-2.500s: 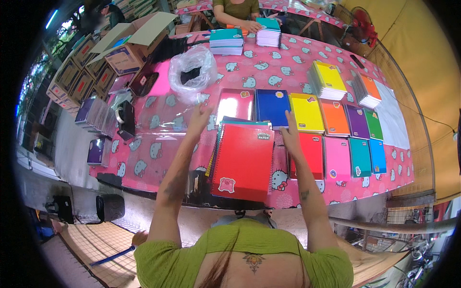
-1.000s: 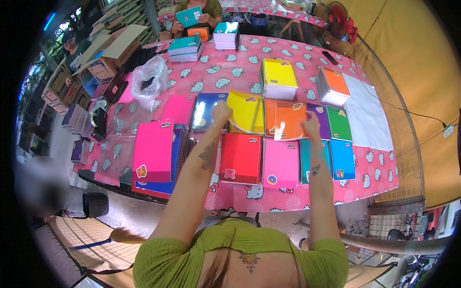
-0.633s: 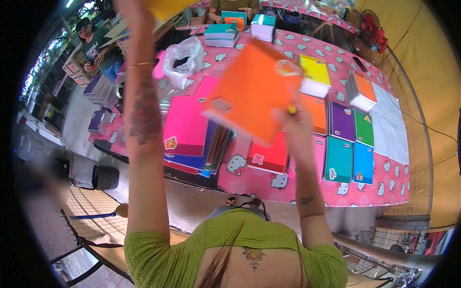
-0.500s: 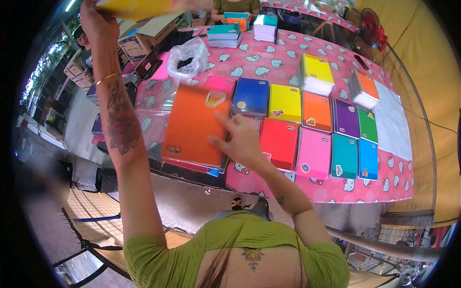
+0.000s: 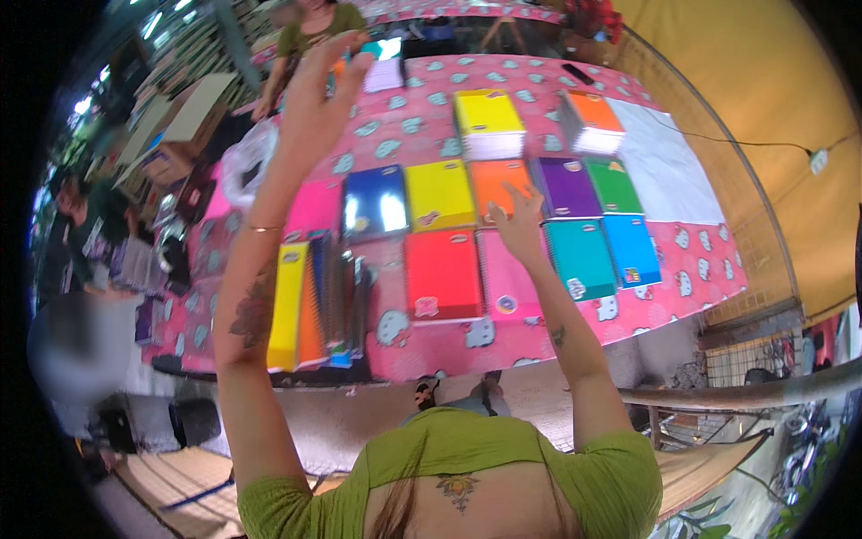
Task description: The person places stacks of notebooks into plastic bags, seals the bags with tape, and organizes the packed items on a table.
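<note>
My left hand [image 5: 316, 112] is raised over the far left of the table, fingers stretched out, with nothing visible in it. Below it, beside my left forearm, a yellow notebook [image 5: 286, 310] leads a bundle of spiral notebooks [image 5: 334, 305] seen edge-on, an orange one right behind it. My right hand [image 5: 518, 216] hovers over or touches an orange notebook [image 5: 494, 184], fingers apart; contact cannot be made out. Around it lie a purple notebook [image 5: 566, 189], a pink notebook [image 5: 512, 278], a teal notebook [image 5: 579, 260] and a yellow notebook [image 5: 440, 195].
Blue [image 5: 375, 202], red [image 5: 444, 274], green [image 5: 615, 187] and light-blue [image 5: 632, 250] notebooks share the rows. Behind stand a yellow-topped stack [image 5: 488, 121] and an orange-topped stack [image 5: 593, 121]. A clear plastic bag [image 5: 247, 166] lies left. Another person [image 5: 310, 31] sits across.
The yellow notebook has left my raised left hand and now fronts the bundle at left. My right hand has moved right, from the large orange notebook to the rows. The view has shifted.
</note>
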`<state>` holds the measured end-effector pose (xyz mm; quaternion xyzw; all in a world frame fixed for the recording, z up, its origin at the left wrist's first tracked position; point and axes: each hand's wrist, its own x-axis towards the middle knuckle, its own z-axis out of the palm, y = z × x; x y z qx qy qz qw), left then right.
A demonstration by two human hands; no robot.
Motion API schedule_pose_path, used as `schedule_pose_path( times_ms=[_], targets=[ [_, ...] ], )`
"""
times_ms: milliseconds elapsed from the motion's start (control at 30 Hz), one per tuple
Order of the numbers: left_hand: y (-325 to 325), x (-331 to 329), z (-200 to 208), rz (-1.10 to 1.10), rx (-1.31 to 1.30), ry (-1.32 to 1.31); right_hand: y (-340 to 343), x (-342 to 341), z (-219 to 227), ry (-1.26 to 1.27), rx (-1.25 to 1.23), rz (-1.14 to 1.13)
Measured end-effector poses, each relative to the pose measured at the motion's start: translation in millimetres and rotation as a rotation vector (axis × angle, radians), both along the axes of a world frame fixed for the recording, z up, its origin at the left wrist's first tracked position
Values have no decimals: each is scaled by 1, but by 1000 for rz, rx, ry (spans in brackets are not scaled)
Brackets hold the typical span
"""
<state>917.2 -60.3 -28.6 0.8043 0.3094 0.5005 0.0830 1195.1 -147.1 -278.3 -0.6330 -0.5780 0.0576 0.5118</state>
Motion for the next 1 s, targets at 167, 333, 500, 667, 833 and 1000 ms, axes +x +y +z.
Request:
schedule_pose_path(
  times_ms=[167, 333, 500, 667, 833, 1000],
  targets=[
    [-7, 230, -134, -197, -460, 157, 31, 219, -31, -175, -144, -461],
    [-1, 348, -288, 34, -620, 275, 32, 353, -54, -142, -619, -776],
    [47, 340, -308, 139, -849, 424, 38, 384, -33, -339, -725, -577],
    [12, 321, -135, -31, 18, 174, 8, 306, 77, 38, -12, -468],
    [0, 191, 62, 110, 364, -388, -51, 135, 159, 781, 469, 124],
    [-84, -60, 171, -246, 206, -502, -89, -58, 168, 922, 293, 635]
  ],
)
